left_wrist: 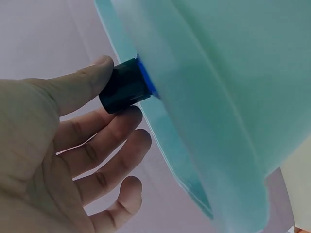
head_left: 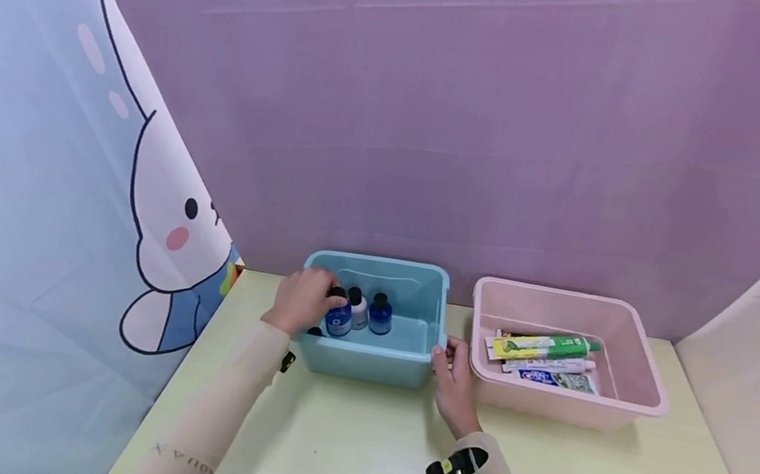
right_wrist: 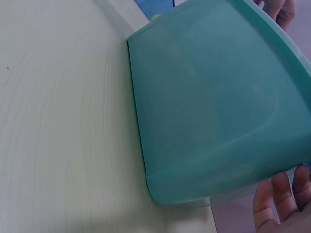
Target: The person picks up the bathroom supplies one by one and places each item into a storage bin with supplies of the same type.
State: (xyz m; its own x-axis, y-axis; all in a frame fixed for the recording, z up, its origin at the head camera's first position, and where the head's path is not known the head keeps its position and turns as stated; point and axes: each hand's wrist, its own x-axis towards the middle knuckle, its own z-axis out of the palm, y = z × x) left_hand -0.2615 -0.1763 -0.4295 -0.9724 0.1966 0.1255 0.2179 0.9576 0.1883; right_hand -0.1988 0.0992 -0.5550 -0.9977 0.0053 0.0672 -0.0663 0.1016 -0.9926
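Observation:
My left hand (head_left: 301, 299) reaches over the front left of a teal plastic bin (head_left: 362, 364). Thumb and fingers pinch the black cap of a small blue bottle (head_left: 339, 321); in the left wrist view the black cap (left_wrist: 125, 86) shows above the rim. Beside it in the bin stand a white bottle with a black cap (head_left: 359, 313) and another blue bottle (head_left: 381, 318). One more dark cap (head_left: 315, 331) peeks out near the left hand. At the bin's front right corner my right hand (head_left: 456, 388) grips the rim, its fingertips (right_wrist: 282, 182) against the side wall.
To the right stands a pink bin (head_left: 548, 404) holding several toothpaste tubes, among them a green and yellow tube (head_left: 546, 347). Both bins sit on a pale wooden table (head_left: 343, 457). A purple curtain (head_left: 443, 130) hangs close behind them.

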